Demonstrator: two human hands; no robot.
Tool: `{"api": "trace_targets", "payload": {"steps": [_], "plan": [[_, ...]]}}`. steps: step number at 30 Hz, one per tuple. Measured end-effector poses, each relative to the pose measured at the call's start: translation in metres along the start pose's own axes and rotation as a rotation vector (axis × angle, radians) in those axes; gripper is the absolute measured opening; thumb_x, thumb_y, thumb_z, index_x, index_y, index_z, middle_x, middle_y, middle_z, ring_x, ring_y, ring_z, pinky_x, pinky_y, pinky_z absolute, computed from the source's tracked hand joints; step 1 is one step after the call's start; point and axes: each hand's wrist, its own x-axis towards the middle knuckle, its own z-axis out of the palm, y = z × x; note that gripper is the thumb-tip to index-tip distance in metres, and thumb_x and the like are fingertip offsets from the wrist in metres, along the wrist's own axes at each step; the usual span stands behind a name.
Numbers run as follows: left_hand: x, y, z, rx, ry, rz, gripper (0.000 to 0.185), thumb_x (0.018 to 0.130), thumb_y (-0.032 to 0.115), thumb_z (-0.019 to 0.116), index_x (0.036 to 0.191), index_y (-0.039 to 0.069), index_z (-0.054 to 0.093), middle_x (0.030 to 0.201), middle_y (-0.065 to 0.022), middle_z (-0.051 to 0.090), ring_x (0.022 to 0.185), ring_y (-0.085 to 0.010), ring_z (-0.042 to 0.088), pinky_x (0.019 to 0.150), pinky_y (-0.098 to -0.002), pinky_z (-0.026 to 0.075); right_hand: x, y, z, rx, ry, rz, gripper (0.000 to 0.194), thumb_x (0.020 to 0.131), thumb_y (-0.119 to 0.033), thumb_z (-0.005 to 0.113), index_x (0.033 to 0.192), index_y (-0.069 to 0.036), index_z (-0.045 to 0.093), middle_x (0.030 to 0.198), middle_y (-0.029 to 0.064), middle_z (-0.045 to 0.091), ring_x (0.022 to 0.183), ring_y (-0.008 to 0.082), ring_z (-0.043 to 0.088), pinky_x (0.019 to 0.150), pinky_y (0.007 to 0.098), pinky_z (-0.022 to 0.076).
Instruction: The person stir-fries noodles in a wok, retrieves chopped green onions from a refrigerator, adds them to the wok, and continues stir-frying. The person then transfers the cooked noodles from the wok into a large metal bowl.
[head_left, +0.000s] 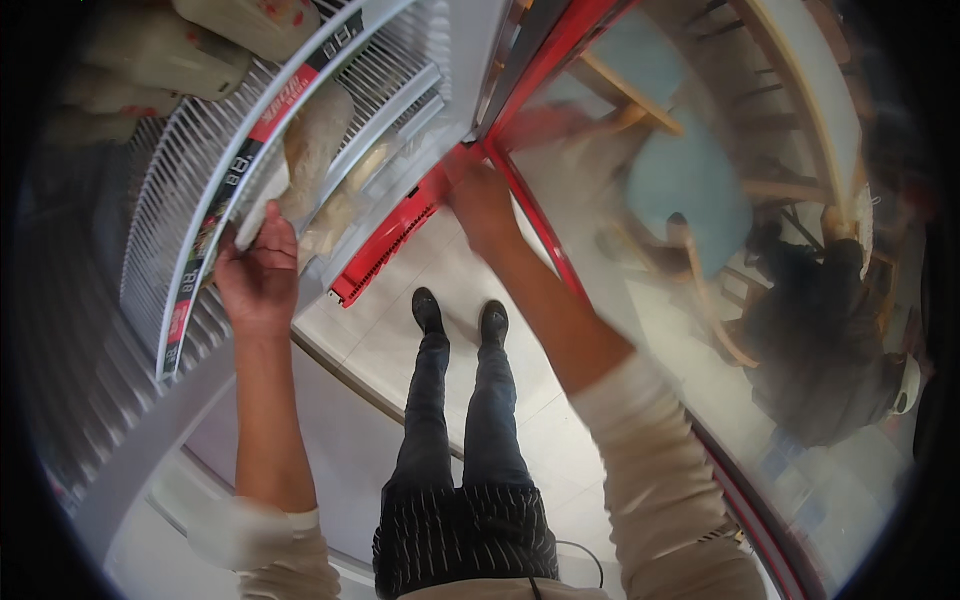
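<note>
My left hand (259, 281) is palm up at the front edge of a white wire shelf (247, 127) in an upright display fridge. Between its thumb and fingers is a narrow white packet (271, 187); the far fingers are partly hidden. Just behind it, a clear plastic bag (321, 142) with light brown contents rests on a lower wire shelf. My right hand (481, 199), blurred, is at the inner corner where the red door frame (536, 217) meets the red base strip (390, 251). Its fingers are too smeared to show whether they grip anything.
Several pale jugs (172, 52) stand on the upper shelf at left. The glass door stands open on my right. Through it show a wooden chair with a blue seat (686, 187), a table (817, 75) and a person in dark clothes (817, 345). Tiled floor (375, 322) lies below.
</note>
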Motion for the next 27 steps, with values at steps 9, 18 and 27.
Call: {"api": "trace_targets", "payload": {"steps": [9, 18, 27], "plan": [[0.006, 0.001, 0.006, 0.049, -0.155, -0.086, 0.047, 0.1, 0.035, 0.049, 0.134, 0.002, 0.052, 0.127, -0.0199, 0.063, 0.124, -0.029, 0.058, 0.107, -0.0545, 0.041, 0.244, -0.015, 0.11, -1.109, -0.399, -0.336, 0.033, 0.082, -0.039, 0.074, 0.11, -0.021, 0.074, 0.121, -0.004, 0.069, 0.118, 0.0203, 0.062, 0.092, 0.0336, 0.0523], [0.007, -0.001, 0.021, 0.228, 0.126, -0.246, 0.057, 0.1, 0.043, 0.049, 0.142, 0.005, 0.041, 0.135, -0.0265, 0.05, 0.129, -0.0395, 0.048, 0.11, -0.0566, 0.038, 0.224, -0.003, 0.125, 1.374, -0.063, 0.334, 0.026, 0.098, -0.029, 0.034, 0.088, -0.021, 0.056, 0.091, -0.0066, 0.058, 0.1, 0.0121, 0.053, 0.091, 0.0354, 0.0387], [0.004, 0.0, 0.019, 0.182, 0.193, -0.053, 0.056, 0.098, 0.039, 0.054, 0.139, 0.003, 0.043, 0.132, -0.0218, 0.051, 0.126, -0.0379, 0.05, 0.11, -0.0554, 0.039, 0.153, -0.057, 0.073, 0.99, 0.153, 0.487, 0.025, 0.095, -0.021, 0.056, 0.077, -0.004, 0.06, 0.065, 0.0021, 0.052, 0.057, 0.0135, 0.047, 0.053, 0.0283, 0.0369]]}}
